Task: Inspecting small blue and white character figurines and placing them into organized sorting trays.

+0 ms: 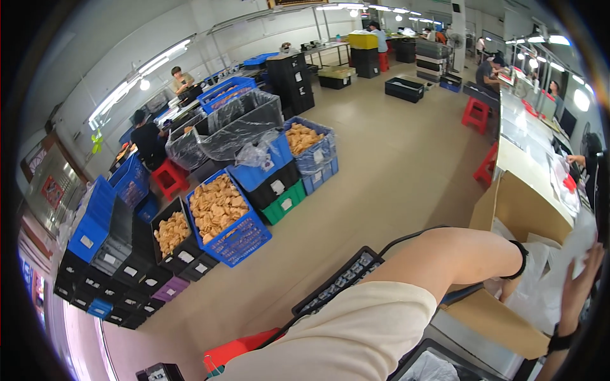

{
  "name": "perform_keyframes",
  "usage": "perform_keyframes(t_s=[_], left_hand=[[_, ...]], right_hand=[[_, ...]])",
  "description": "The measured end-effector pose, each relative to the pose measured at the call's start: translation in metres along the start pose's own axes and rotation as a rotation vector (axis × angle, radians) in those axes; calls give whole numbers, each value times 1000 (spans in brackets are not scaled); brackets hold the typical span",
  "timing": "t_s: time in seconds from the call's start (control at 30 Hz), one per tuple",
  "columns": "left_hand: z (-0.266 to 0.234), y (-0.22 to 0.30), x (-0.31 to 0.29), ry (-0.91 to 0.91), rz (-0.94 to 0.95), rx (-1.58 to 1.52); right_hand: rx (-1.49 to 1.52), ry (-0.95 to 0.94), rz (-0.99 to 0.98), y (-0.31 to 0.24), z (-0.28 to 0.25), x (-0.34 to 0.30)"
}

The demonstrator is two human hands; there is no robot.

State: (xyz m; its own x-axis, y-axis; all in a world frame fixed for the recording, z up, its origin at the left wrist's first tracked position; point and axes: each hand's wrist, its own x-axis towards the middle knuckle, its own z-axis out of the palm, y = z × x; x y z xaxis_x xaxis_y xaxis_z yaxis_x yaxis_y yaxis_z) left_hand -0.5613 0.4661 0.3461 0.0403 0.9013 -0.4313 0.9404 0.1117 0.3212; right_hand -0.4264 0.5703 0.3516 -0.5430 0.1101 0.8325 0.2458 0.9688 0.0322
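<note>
My left arm reaches across to the right, with a black band at the wrist, into an open cardboard box. Inside the box, my left hand is mostly hidden behind the flap and clear plastic; its fingers do not show. A crumpled clear plastic bag lines the box and rises over its right side. At the right edge of the picture, my right hand is beside the raised plastic, fingers stretched upward and apart. A brown flap of the box folds out toward me.
A black tray of small parts lies left of my arm. A black bin with plastic stands below the box. Crates of tan pieces are stacked across the floor. A long workbench with red stools runs along the right.
</note>
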Motion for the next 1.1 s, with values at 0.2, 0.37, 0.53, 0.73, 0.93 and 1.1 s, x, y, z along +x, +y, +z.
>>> perform_keyframes(t_s=[0.2, 0.37, 0.53, 0.73, 0.93, 1.1], left_hand=[[-10, -12, 33, 155, 137, 37], [2, -33, 55, 198, 132, 94], [19, -24, 64, 177, 146, 141], [37, -46, 83, -163, 87, -201], [68, -28, 58, 108, 187, -136], [70, -22, 19, 360, 272, -80]], right_hand=[[569, -870, 232, -60, 16, -36], [661, -1155, 68, -60, 30, -47], [699, -1003, 131, -60, 26, -52], [602, -865, 118, -54, -21, -56], [343, -526, -121, -78, -62, -63], [449, -710, -240, -100, -90, -102]])
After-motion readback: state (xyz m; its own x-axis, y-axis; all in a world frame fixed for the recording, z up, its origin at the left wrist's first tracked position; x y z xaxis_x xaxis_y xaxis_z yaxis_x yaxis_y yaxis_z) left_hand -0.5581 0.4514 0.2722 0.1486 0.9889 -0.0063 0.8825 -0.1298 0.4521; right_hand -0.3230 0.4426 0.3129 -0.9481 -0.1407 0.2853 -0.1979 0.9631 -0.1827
